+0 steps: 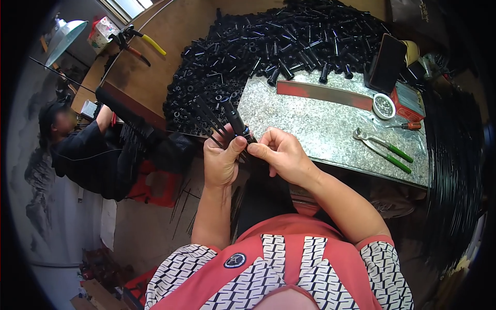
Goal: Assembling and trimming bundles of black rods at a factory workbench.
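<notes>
In front of my body, at the table's near edge, my left hand [220,164] is closed around a black tube-shaped part [234,118]. The part tilts up and to the left, with a collar near its lower end. Several thin black flat rods [207,114] fan out beside it, between my left fingers. My right hand [287,157] is closed in a pinch against the collar end, thumb and forefinger pressed together. What sits between those fingertips is too small to make out.
A large heap of black plastic parts [279,41] covers the back of the table. On the speckled top [310,129] lie a flat reddish bar [323,95], a small white bowl [384,106], green-handled pincers [385,150] and a screwdriver [405,125]. Long black rods [454,170] hang at right. Another person [93,150] sits left.
</notes>
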### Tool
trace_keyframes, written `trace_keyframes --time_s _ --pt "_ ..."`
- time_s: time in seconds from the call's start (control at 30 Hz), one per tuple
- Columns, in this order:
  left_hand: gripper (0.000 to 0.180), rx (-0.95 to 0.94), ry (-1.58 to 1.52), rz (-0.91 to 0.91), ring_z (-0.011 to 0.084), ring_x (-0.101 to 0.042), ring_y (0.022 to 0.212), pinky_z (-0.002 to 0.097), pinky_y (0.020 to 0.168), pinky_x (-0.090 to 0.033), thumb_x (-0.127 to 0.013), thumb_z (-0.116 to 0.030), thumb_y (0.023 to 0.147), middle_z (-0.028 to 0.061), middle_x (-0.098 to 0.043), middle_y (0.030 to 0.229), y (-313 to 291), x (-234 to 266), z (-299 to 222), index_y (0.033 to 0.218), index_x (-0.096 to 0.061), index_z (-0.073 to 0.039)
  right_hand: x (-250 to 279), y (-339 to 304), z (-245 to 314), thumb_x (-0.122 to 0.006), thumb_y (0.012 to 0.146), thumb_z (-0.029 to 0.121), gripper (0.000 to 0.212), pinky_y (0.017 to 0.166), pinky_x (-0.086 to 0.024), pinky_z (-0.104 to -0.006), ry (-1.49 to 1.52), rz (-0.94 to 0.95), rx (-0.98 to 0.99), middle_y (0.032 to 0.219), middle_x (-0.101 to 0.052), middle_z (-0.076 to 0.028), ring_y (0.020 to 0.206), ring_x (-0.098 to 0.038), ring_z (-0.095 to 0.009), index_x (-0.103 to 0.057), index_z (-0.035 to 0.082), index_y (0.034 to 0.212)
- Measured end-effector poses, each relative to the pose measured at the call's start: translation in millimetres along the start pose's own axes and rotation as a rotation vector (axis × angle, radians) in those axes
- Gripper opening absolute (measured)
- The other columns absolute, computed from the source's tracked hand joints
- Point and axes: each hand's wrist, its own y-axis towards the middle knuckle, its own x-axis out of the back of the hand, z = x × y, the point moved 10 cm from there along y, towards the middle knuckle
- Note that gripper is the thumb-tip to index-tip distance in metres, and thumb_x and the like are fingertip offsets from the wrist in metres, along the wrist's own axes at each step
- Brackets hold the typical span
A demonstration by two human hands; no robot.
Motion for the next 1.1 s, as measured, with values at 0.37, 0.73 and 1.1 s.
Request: trace_keyframes --time_s 0.37,0.73,1.1 --pt "0.041 0.026 0.018 0.203 0.0171 -0.065 0.087 0.0291 0.080 -0.053 -0.075 -0.020 0.082 0.0100 -0.067 0.096 -0.5 -7.3 -4.2 0.111 -0.060 0.004 -10.2 5.2 -5.1 -0.070 0.088 0.025 0.026 0.041 -0.045 -0.0196 0.222 0.156 -0.080 0.076 -0.057 -0.001 0.055 -0.052 -0.006 -0.054 0.006 0.079" --pt "0.051 -0.291 0.147 -0.097 0.0153 -0.060 0.095 0.0306 0.090 -0.047 -0.066 -0.016 0.090 0.0083 -0.060 0.104 -20.0 -30.2 -11.4 0.130 -0.041 0.004 -1.3 8.9 -2.3 -0.072 0.085 0.026 0.032 0.038 -0.040 -0.0224 0.090 -0.124 0.021 0.061 -0.054 -0.002 0.046 -0.050 -0.007 -0.051 0.005 0.072" --pt "0.041 -0.148 0.517 -0.158 0.0140 -0.055 0.083 0.0294 0.073 -0.047 -0.059 -0.004 0.087 0.0078 -0.056 0.092 -14.5 3.4 -14.8 0.123 -0.041 0.006 -18.2 -5.7 10.1 -0.063 0.092 0.015 0.018 0.050 -0.048 -0.0237 -0.001 -0.144 0.215 0.073 -0.061 -0.003 0.060 -0.056 -0.008 -0.058 -0.001 0.085"
